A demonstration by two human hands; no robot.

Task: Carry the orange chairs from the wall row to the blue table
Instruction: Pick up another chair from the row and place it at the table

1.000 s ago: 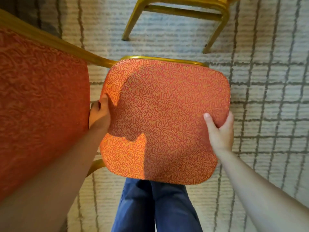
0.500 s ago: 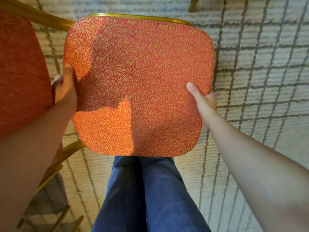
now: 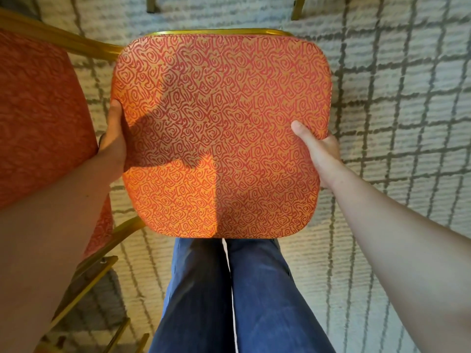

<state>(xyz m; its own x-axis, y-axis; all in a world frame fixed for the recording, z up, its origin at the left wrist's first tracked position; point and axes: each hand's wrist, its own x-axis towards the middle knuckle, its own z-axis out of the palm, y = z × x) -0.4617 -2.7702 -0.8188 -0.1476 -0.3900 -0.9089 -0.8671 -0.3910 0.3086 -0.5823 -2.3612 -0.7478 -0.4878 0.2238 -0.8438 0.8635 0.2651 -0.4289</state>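
Observation:
An orange chair [image 3: 224,118] with a swirl-patterned seat and gold metal frame fills the middle of the head view, lifted off the carpet above my legs. Its padded orange back [image 3: 43,118] stands at the left. My left hand [image 3: 114,141] grips the seat's left edge, thumb on top and fingers hidden beneath. My right hand [image 3: 318,146] grips the right edge the same way. The blue table is out of view.
Gold legs of another chair [image 3: 151,5] poke in at the top edge. More gold frame bars [image 3: 102,281] show at the lower left. A pale carpet [image 3: 397,103] with a grey grid pattern covers the floor. My blue trousers [image 3: 229,296] are below the seat.
The seat has shifted right and down in view since half a second ago. The other chair's legs at the top have come partly back into sight. Both hands keep their hold.

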